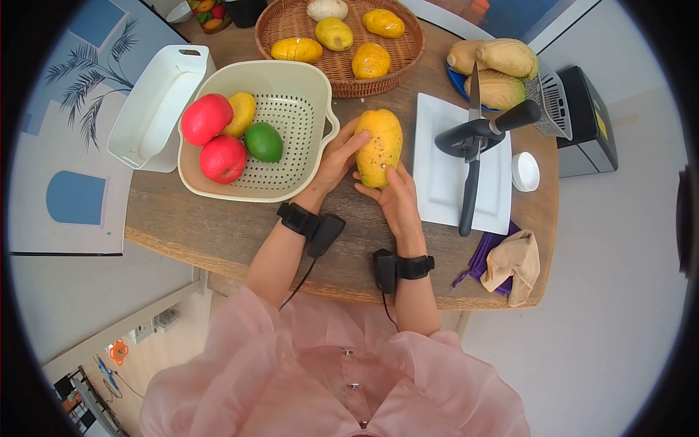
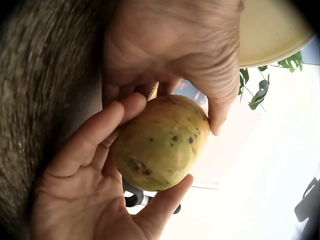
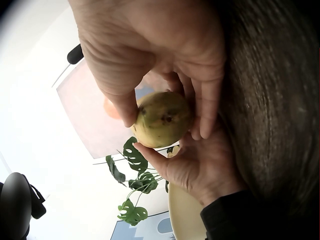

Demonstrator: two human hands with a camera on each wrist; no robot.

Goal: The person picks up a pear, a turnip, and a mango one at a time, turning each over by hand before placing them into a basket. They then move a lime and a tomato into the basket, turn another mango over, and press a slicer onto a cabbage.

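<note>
A ripe yellow papaya (image 1: 380, 146) with dark specks is held between both hands over the front of the wooden table. My left hand (image 1: 337, 156) grips its left side, thumb lying across the skin. From the right and below, my right hand (image 1: 400, 207) curls its fingers and thumb about the lower end. Seen in the left wrist view, the near end of the papaya (image 2: 162, 145) is greenish with black blemishes. In the right wrist view the papaya (image 3: 162, 120) shows its dark-spotted tip between the two hands.
Left of the hands stands a cream colander (image 1: 291, 76) with red, yellow and green fruit. Behind is a wicker basket (image 1: 271, 33) of yellow fruit. At right, a white tray (image 1: 437, 204) bears a knife (image 1: 470, 200) and a black-handled tool (image 1: 518, 116). Cloths (image 1: 513, 262) lie at the corner.
</note>
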